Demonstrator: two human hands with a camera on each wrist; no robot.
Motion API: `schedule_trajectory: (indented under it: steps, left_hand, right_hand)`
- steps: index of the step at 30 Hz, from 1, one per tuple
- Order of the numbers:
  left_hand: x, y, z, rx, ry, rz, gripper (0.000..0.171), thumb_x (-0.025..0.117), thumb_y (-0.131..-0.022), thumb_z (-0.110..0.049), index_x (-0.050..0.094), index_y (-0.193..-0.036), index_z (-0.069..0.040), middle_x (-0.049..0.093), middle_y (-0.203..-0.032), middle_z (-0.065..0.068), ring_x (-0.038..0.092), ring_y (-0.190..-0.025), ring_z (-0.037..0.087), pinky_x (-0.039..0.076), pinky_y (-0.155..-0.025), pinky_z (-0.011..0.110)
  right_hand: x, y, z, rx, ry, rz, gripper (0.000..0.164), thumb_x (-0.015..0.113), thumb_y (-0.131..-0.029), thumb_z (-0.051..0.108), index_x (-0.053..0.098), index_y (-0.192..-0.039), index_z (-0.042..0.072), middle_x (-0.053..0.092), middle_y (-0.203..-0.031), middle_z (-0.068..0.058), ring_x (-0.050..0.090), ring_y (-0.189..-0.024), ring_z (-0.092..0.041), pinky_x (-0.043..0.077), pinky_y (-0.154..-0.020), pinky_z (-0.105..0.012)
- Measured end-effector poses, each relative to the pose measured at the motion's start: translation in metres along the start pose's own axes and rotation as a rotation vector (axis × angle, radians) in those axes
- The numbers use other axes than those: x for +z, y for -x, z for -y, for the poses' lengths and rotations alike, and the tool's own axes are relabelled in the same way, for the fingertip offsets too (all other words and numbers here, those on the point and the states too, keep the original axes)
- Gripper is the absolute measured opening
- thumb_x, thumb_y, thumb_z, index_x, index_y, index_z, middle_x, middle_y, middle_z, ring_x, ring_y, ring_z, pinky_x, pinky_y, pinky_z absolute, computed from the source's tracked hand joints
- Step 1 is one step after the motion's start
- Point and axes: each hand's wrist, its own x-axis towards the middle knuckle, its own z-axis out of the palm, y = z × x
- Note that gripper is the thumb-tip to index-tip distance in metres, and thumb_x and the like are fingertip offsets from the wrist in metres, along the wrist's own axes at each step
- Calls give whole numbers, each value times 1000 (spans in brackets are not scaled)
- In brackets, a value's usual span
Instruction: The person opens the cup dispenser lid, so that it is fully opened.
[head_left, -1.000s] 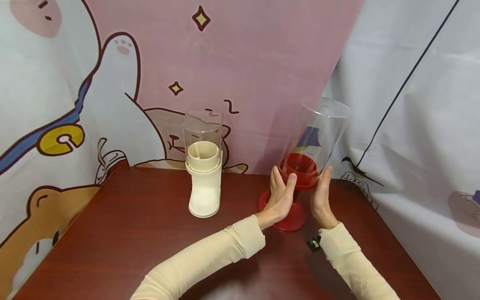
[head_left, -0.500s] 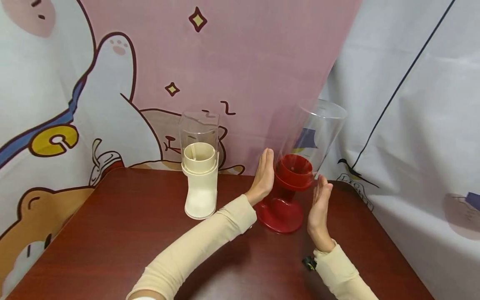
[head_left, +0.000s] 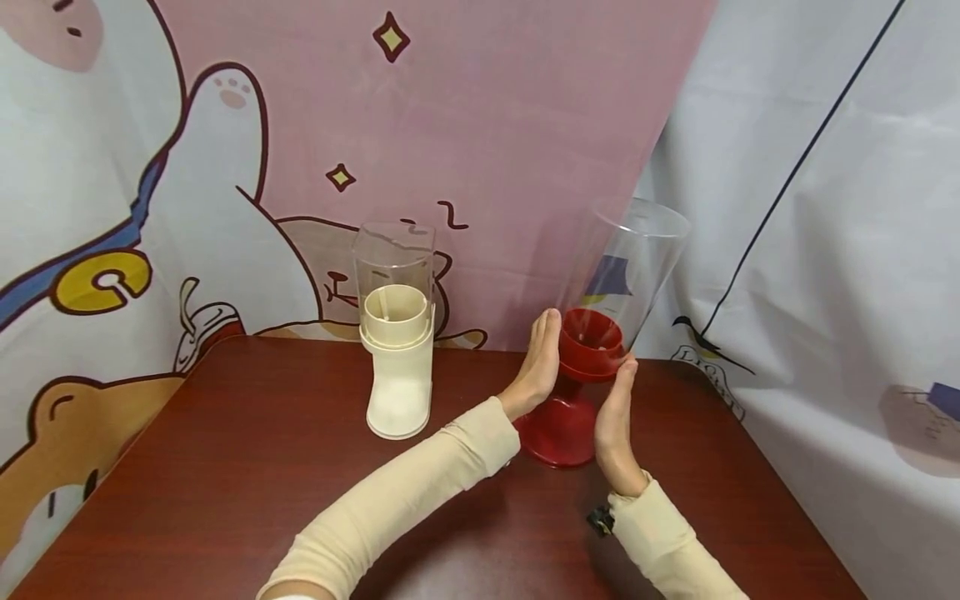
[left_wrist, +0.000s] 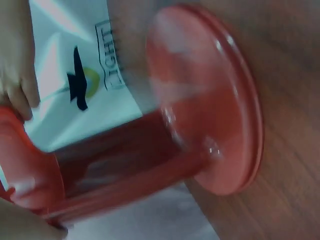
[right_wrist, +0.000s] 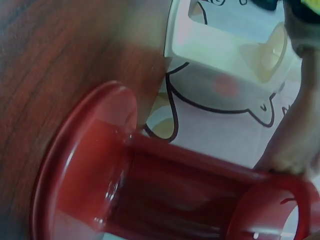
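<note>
A red stand [head_left: 558, 433] with a round base is on the table, carrying a clear, open-topped cylinder [head_left: 637, 267] above its red ring [head_left: 588, 354]. The cylinder leans slightly right. My left hand [head_left: 536, 362] lies against the left side of the ring, fingers straight. On the right side, my right hand [head_left: 617, 421] is held flat, its fingertips at the ring's edge. In the left wrist view the red base [left_wrist: 200, 100] stands on the wood. The right wrist view shows the stand's column [right_wrist: 170, 195] close up, with my left hand [right_wrist: 292, 155] at its upper end.
A cream stand [head_left: 401, 396] of similar build, with its own clear container [head_left: 393, 250], stands to the left at the back of the dark red table [head_left: 247, 483]. Printed cloth [head_left: 525, 142] hangs behind it and along the right side. My right wrist carries a small black device [head_left: 600, 521].
Both hands were against the red stand, parted to either side of it half a second ago, and have now come back in against it. The stands keep their places.
</note>
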Motion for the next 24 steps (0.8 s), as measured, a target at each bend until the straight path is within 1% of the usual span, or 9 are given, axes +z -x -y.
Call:
schedule_trajectory:
  steps: [4,8,11,14,17,19,20,22,24]
  left_hand:
    - [6,15,0,9,-59,-19,89,10,-97,-73,5,-161,-11,6,-168,4,7,-155,21,11,-126,45]
    - [9,31,-1,31,-97,-28,90,10,-97,-73,-1,-161,-11,-3,-169,3,-1,-156,20,8,-127,46]
    - [9,43,-2,38,-89,-38,88,13,-98,-72,-1,-161,-12,-6,-168,-1,-3,-156,18,7,-126,46]
    - [9,53,-4,39,-78,-40,86,15,-99,-70,-1,-161,-13,-8,-168,-4,-5,-156,17,7,-126,47]
    - [10,63,-7,40,-75,-44,85,15,-100,-69,-1,-161,-12,-9,-168,-4,-5,-156,18,7,-126,49]
    - [10,68,-7,41,-79,-50,85,15,-100,-69,-1,-161,-11,-9,-168,-4,-5,-156,19,8,-126,51]
    - [10,70,-8,42,-82,-54,85,15,-100,-68,-1,-161,-11,-8,-168,-3,-4,-156,20,8,-125,52]
    - [8,73,-8,47,-83,-57,85,15,-100,-68,-2,-161,-11,-7,-168,-2,-3,-156,20,9,-125,52]
    - [2,74,-8,52,-79,-81,83,18,-101,-66,0,-161,-11,-3,-168,0,1,-156,21,11,-125,51]
  right_hand:
    - [0,-8,-2,-21,-75,-1,66,8,-106,50,0,-161,14,-2,-169,2,-7,-155,-14,-11,-125,-40]
    - [0,-17,-2,-30,-172,2,69,8,-104,56,19,-159,16,21,-162,2,15,-150,-13,4,-126,-37]
    - [-1,-24,-3,-33,-255,5,70,8,-104,59,28,-154,15,34,-152,1,28,-142,-14,18,-121,-29]
    - [-2,-31,-7,-43,-328,25,70,7,-104,59,28,-153,15,37,-148,1,31,-140,-15,26,-115,-24]
    - [-5,-35,-12,-68,-344,69,73,8,-102,62,31,-153,14,40,-148,-3,34,-139,-18,31,-112,-24]
    - [-7,-38,-16,-72,-335,109,77,10,-100,67,31,-154,16,40,-149,-4,36,-138,-17,34,-111,-23]
    - [-11,-44,-25,-91,-381,150,76,17,-100,68,32,-154,16,41,-149,-3,39,-137,-16,35,-109,-23]
    - [-11,-47,-26,-76,-385,179,81,18,-98,72,29,-156,17,39,-153,-4,38,-138,-16,34,-112,-25]
    - [-7,-50,-26,-65,-374,162,84,18,-97,74,25,-158,16,34,-157,-6,35,-142,-17,30,-116,-27]
